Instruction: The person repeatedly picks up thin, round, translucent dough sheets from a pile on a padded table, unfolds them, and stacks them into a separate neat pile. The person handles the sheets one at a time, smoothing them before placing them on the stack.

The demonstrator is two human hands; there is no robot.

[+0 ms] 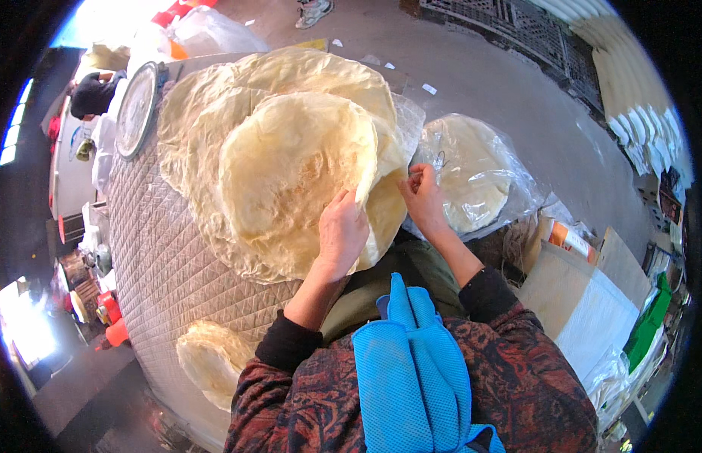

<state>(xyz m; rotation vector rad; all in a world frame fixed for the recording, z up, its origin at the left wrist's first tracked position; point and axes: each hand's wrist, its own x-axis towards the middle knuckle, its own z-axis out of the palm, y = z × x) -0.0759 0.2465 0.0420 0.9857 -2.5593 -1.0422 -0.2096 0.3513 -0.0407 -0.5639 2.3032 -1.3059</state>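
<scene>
My left hand [344, 229] grips the near right edge of a round, thin flatbread [289, 164] with browned spots. Beneath it lie larger, wrinkled sheets of thin flatbread [187, 130], spread over a quilted table cover [158, 238]. My right hand [424, 195] is raised at the right edge of these sheets, its fingers bent close together; whether it pinches anything cannot be told. Just right of it, a clear plastic bag [515, 187] holds a stack of round, pale flatbreads [470, 170]. A smaller folded pile of flatbread [212, 359] rests on the cover at the lower left.
A round, rimmed board or tray [137, 110] stands at the table's far left edge. A person in dark clothing [93, 96] is beyond it. Cardboard and a pale panel [583, 311] lie to the right. Another person's shoe [315, 12] shows on the floor at the top.
</scene>
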